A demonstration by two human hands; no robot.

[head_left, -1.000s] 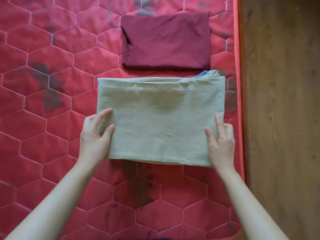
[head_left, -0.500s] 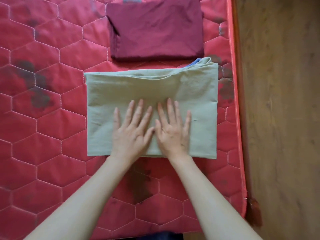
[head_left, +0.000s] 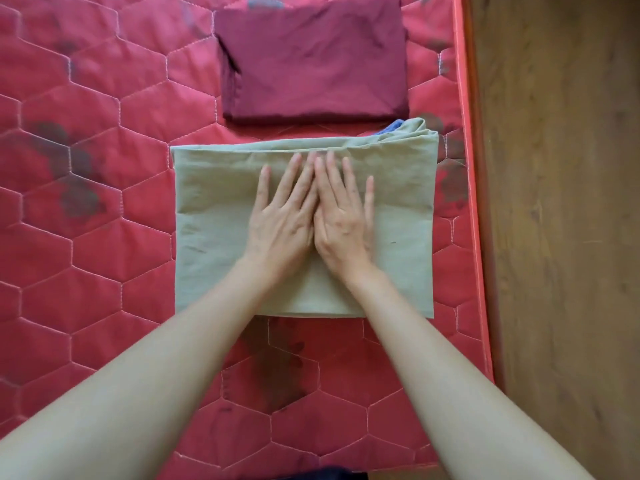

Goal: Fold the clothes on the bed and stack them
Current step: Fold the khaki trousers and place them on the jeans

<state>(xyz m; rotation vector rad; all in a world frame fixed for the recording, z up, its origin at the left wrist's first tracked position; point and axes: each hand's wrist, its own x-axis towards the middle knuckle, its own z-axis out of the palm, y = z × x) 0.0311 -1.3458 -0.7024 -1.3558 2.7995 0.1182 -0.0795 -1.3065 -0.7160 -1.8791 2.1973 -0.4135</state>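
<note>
Left hand: my left hand (head_left: 282, 223) lies flat on the olive cloth (head_left: 214, 230), fingers (head_left: 292, 174) straight and spread, gripping nothing.
Right hand: my right hand (head_left: 344, 225) presses flat beside it, the 2 touching along their inner edges, fingers straight, nothing held.
Olive cloth: folded rectangle, middle of the frame, on the red quilted bed (head_left: 86, 271).
Blue fabric: a bit (head_left: 393, 128) peeks from the olive cloth's upper right corner.
Maroon cloth: folded (head_left: 311, 60), top centre, just above the olive one.
Floor: wooden (head_left: 561, 202), right edge.
</note>
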